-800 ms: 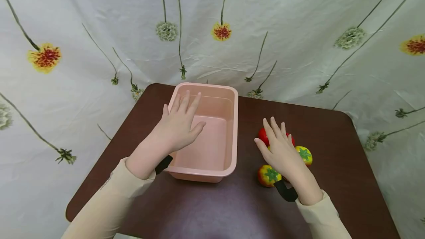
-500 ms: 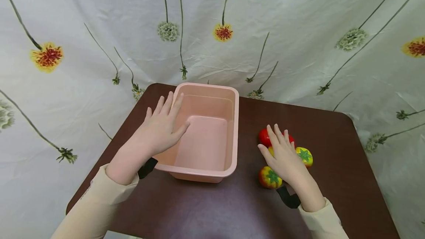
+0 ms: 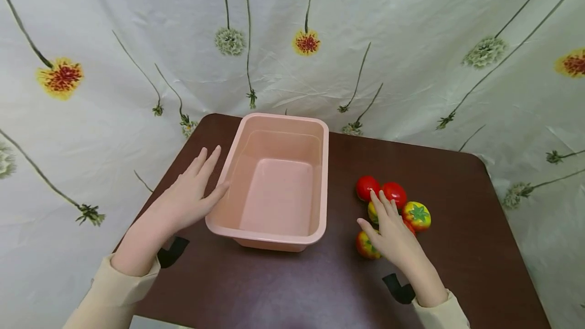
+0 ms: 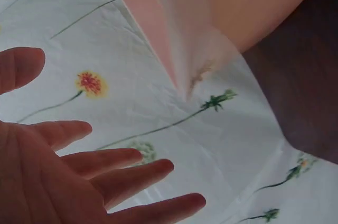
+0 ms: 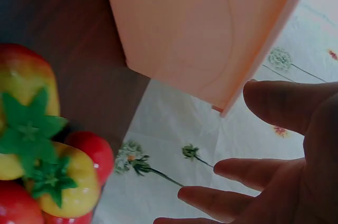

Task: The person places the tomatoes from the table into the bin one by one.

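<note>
A pink rectangular tub (image 3: 281,197) stands on the dark table, with nothing visible inside. My left hand (image 3: 185,199) hovers just left of its rim, fingers straight and spread; the left wrist view shows the palm holding nothing. To the right of the tub lies a cluster of shiny tomatoes: red ones (image 3: 394,194) at the back, yellow-red ones with green star-shaped tops (image 3: 416,216) nearer. Above this cluster is my right hand (image 3: 395,235), its fingers extended and partly covering some tomatoes. In the right wrist view the tomatoes (image 5: 66,179) lie apart from the fingers.
The brown table (image 3: 274,288) has rounded corners and meets a hanging white cloth (image 3: 411,65) with printed flowers behind. A pale flat object (image 3: 153,323) shows at the bottom left edge. Black wrist mounts (image 3: 172,252) sit under both wrists.
My left hand has moved left and down, from over the tub to beside its rim. My right hand has drawn slightly towards me, uncovering more red tomatoes. Tub and tomatoes have stayed put.
</note>
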`<state>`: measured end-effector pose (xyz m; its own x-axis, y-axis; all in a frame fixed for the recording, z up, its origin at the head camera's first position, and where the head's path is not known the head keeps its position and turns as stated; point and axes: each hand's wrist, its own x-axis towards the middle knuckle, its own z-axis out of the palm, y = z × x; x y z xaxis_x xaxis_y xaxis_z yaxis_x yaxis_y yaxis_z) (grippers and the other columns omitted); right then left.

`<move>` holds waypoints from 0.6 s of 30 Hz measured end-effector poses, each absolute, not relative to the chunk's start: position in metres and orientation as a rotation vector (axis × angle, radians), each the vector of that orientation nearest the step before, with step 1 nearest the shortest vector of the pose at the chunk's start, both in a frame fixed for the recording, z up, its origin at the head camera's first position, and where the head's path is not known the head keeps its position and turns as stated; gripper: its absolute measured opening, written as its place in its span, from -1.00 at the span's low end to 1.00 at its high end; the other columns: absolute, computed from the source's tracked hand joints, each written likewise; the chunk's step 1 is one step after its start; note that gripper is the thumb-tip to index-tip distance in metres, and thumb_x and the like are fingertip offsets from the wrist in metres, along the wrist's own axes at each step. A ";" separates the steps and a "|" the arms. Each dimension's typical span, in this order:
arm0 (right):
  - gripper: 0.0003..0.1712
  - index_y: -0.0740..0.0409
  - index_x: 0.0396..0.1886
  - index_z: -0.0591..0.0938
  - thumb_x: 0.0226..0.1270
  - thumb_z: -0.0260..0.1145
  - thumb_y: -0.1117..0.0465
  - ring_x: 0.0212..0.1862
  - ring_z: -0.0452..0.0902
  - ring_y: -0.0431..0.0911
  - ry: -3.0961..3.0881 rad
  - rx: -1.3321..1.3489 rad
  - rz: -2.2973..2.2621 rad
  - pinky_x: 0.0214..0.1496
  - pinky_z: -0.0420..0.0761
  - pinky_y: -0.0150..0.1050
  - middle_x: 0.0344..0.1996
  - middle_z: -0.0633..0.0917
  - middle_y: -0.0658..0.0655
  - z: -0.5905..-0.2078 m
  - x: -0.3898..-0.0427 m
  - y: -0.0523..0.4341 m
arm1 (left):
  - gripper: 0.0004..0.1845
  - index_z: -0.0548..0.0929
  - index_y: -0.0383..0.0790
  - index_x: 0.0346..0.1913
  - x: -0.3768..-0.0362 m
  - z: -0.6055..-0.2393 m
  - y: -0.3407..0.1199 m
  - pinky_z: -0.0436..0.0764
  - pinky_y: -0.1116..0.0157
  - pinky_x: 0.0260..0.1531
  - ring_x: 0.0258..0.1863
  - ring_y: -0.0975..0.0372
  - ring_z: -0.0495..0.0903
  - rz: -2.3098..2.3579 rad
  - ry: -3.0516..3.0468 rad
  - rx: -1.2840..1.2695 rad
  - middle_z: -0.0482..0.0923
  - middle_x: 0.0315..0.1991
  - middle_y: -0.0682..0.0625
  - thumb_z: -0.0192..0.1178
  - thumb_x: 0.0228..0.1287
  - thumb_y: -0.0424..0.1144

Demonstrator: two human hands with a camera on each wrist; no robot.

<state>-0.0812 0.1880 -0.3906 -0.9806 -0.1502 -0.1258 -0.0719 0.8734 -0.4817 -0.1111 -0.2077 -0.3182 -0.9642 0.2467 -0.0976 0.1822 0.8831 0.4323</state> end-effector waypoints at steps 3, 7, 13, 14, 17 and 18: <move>-0.10 0.24 0.55 0.08 0.43 0.18 -0.10 0.49 -0.10 0.43 2.864 -0.151 -0.740 0.33 0.16 0.39 0.51 0.08 0.43 -0.398 -0.078 0.189 | -0.15 -0.29 0.02 0.60 -0.106 -0.327 -0.216 0.15 -0.34 0.27 0.47 -0.33 -0.03 0.701 2.872 0.327 -0.34 0.57 -0.35 -0.09 0.49 0.18; -0.11 0.25 0.55 0.09 0.43 0.19 -0.09 0.50 -0.08 0.40 2.849 -0.130 -0.743 0.28 0.22 0.39 0.51 0.08 0.42 -0.404 -0.075 0.188 | -0.15 -0.26 0.00 0.60 -0.101 -0.336 -0.223 0.21 -0.31 0.25 0.46 -0.33 0.00 0.742 2.864 0.329 -0.29 0.57 -0.35 -0.05 0.48 0.14; -0.12 0.23 0.55 0.10 0.42 0.21 -0.06 0.49 0.00 0.36 2.860 -0.103 -0.762 0.25 0.29 0.38 0.52 0.10 0.39 -0.410 -0.071 0.187 | -0.15 -0.24 0.01 0.60 -0.096 -0.346 -0.225 0.18 -0.33 0.25 0.47 -0.32 -0.01 0.799 2.863 0.318 -0.26 0.57 -0.33 -0.02 0.48 0.11; -0.12 0.23 0.55 0.10 0.41 0.21 -0.06 0.48 0.03 0.36 2.866 -0.105 -0.765 0.25 0.31 0.37 0.51 0.10 0.40 -0.411 -0.070 0.186 | -0.15 -0.24 0.02 0.60 -0.095 -0.348 -0.226 0.18 -0.33 0.25 0.47 -0.32 -0.01 0.811 2.862 0.316 -0.26 0.58 -0.32 -0.01 0.48 0.12; -0.12 0.25 0.54 0.13 0.40 0.24 -0.03 0.46 0.11 0.36 2.882 -0.111 -0.772 0.24 0.36 0.34 0.49 0.14 0.41 -0.416 -0.068 0.185 | -0.14 -0.25 0.08 0.60 -0.092 -0.355 -0.227 0.17 -0.35 0.25 0.49 -0.29 -0.03 0.855 2.852 0.303 -0.26 0.59 -0.27 -0.01 0.47 0.13; -0.12 0.25 0.53 0.14 0.39 0.25 -0.03 0.45 0.12 0.37 2.885 -0.110 -0.771 0.25 0.35 0.34 0.49 0.16 0.42 -0.418 -0.067 0.185 | -0.14 -0.25 0.07 0.60 -0.091 -0.357 -0.227 0.16 -0.35 0.25 0.50 -0.27 -0.05 0.876 2.847 0.304 -0.26 0.59 -0.25 0.00 0.47 0.12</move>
